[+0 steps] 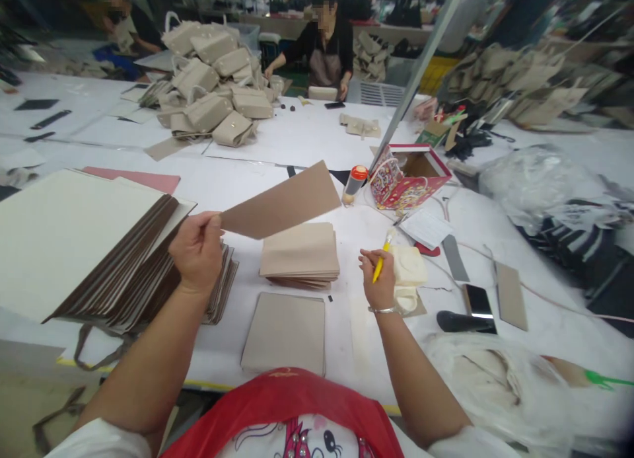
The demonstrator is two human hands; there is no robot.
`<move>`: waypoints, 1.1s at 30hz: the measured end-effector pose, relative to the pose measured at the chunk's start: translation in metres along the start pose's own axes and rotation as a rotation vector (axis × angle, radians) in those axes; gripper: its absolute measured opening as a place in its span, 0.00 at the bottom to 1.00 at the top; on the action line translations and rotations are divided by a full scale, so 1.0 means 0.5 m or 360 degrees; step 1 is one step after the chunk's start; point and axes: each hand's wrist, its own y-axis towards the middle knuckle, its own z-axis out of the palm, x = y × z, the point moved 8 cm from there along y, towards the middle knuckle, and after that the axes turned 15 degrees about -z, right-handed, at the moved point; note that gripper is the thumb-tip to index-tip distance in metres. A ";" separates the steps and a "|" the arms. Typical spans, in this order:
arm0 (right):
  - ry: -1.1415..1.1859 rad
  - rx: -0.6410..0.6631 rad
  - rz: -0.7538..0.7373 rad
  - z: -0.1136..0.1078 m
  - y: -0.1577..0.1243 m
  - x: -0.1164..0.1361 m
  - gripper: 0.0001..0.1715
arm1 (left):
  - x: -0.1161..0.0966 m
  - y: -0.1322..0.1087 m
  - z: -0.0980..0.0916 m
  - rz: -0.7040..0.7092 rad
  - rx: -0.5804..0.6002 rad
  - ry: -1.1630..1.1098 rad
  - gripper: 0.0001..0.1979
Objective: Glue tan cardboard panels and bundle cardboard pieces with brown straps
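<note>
My left hand pinches one end of a flat brown rectangular panel, held tilted above the table. My right hand is closed around a yellow-handled brush, its pale end pointing up and away from me. Right beside that hand sits a cream-coloured block-like container; its contents are unclear. Below the held panel lies a stack of beige panels. Nearer my body is a second, squarer stack of grey-beige panels. Left of my left forearm rises a thick pile of large sheets with dark edges.
A red patterned paper bag and a red-capped bottle stand by a metal pole. Farther back, beige bags are heaped, and a co-worker sits across the table. A phone and a plastic bag lie right.
</note>
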 end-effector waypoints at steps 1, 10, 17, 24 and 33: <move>0.0040 -0.0035 -0.0013 -0.005 0.011 0.013 0.17 | -0.011 0.006 -0.002 -0.0009 0.0073 0.0001 0.12; 0.0533 0.0198 0.0021 0.042 -0.009 0.106 0.14 | 0.088 -0.032 0.091 -0.0590 0.1250 0.0140 0.15; 0.0357 0.0186 0.0313 0.063 -0.126 0.080 0.21 | 0.183 -0.150 0.127 -0.1045 0.1434 0.0009 0.19; -0.0242 0.0209 0.0091 0.110 0.015 0.029 0.20 | 0.191 -0.017 0.246 -0.0643 0.0964 0.0262 0.16; -0.1105 0.0819 -0.0177 0.184 0.096 0.001 0.22 | 0.100 -0.192 0.323 0.0687 0.1293 0.1094 0.30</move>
